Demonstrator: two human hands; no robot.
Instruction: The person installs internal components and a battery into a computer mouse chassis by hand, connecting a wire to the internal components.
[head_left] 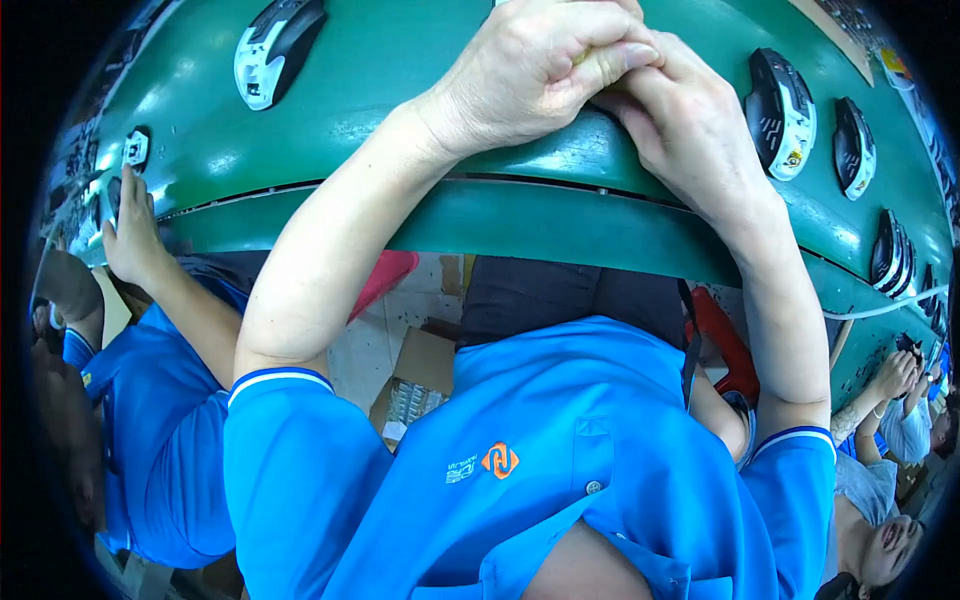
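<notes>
My left hand and my right hand meet over the near edge of a green conveyor belt at the top middle. The left hand's fingers are curled, with the thumb pressing down on a small yellowish piece, most of which is hidden. My right hand's fingers tuck under the left thumb, and what they hold is hidden. The nearest black and white computer mouse lies on the belt just right of my right hand.
More black and white mice lie on the belt at the upper left and the right. A co-worker's hand reaches the belt at the left. Other people sit at the lower right. A cardboard box stands on the floor below.
</notes>
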